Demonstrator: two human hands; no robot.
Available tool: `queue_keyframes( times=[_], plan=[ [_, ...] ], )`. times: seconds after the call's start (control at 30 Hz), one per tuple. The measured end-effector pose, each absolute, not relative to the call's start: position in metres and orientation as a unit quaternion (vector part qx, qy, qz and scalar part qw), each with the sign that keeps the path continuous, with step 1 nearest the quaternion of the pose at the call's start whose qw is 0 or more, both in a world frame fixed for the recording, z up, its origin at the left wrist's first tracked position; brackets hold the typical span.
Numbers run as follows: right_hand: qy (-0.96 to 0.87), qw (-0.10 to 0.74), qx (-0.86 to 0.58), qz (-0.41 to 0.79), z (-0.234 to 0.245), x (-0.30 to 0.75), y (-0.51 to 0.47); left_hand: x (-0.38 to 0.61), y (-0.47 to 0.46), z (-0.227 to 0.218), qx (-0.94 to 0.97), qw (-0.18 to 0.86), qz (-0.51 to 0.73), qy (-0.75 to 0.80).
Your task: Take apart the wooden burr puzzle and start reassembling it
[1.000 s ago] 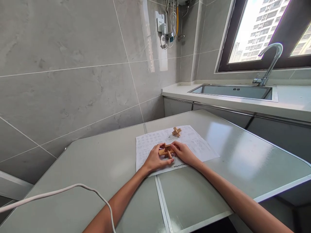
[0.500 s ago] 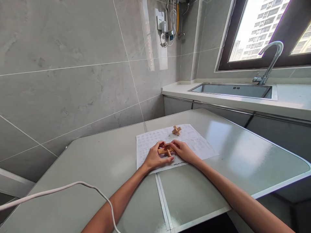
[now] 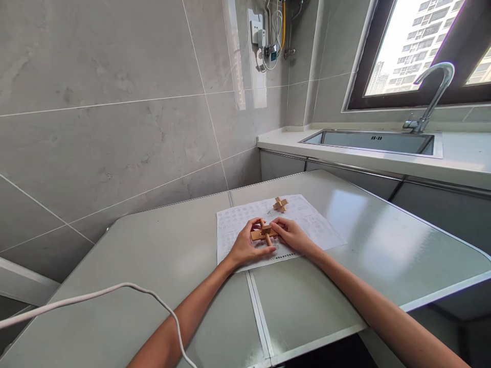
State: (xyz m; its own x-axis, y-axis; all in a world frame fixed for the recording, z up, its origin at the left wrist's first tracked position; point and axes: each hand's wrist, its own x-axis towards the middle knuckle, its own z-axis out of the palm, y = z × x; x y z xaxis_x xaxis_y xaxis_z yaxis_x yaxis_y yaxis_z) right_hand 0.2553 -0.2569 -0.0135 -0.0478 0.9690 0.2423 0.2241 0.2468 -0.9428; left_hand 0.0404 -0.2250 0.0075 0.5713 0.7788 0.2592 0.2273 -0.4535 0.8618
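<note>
Between my two hands is a wooden interlocking puzzle, made of crossed flat pieces with a round peg through them. My left hand curls around its left side, fingers behind and thumb in front near the peg's end. My right hand pinches the right end of the puzzle with thumb and fingertips, which hide part of it. Under both hands lies a printed paper sheet with rows of small diagrams. Beyond my hands, a second wooden puzzle, star-shaped and assembled, rests on the sheet's far part.
The pale table has a metal-edged seam and meets a grey tiled wall. A white cable crosses my left forearm. At the back right are a sink and a faucet below a window.
The right fingers have shifted slightly on the puzzle, and more of the peg shows behind the crosspiece. The whole view has moved a little; the second puzzle stays on the sheet.
</note>
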Motion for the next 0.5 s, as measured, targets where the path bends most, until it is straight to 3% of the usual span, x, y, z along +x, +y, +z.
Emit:
queue_keyframes(
  times=[0.27, 0.5],
  plan=[
    [-0.616, 0.525, -0.496, 0.315, -0.0133, 0.2489, -0.2641, 0.0393, -0.2188, 0.0013, 0.753, 0.466, 0.34, 0.317],
    [-0.615, 0.543, -0.463, 0.335, -0.0133, 0.2487, -0.2647, 0.0401, -0.2204, 0.0038, 0.75, 0.466, 0.339, 0.324]
  ],
)
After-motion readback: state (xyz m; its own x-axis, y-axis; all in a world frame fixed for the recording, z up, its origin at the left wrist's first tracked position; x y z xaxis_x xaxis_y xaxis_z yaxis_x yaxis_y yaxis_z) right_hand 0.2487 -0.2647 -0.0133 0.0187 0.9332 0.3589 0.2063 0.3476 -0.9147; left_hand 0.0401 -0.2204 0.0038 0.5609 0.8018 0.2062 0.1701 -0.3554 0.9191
